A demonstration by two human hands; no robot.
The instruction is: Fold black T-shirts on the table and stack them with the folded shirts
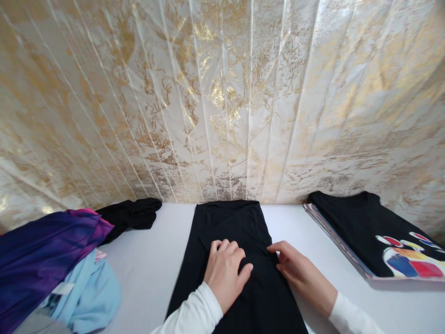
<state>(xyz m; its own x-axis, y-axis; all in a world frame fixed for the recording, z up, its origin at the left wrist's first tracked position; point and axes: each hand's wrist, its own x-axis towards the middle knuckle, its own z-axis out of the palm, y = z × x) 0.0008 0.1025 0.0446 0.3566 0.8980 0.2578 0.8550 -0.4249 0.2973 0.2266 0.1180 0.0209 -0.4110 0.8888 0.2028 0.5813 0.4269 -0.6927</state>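
Observation:
A black garment (pixel 229 297), folded into a long panel, lies in front of me on the white table. Its far end has a few creases, and its near end runs out of the picture. My left hand (pixel 227 269) rests on top of the cloth near the middle, fingers slightly bent and thumb spread. At the garment's right edge is my right hand (pixel 299 269), its forefinger and thumb apart and touching the border of the cloth. What kind of garment it is, I cannot tell.
On the right a neat stack of folded clothes (pixel 342 246) has a black T-shirt (pixel 351 227) with a colourful print on top. To the left are loose purple (pixel 52 246), light blue (pixel 99 292) and black clothes (pixel 135 215). Gold-patterned curtain (pixel 222 93) hangs behind the white table (pixel 149 269).

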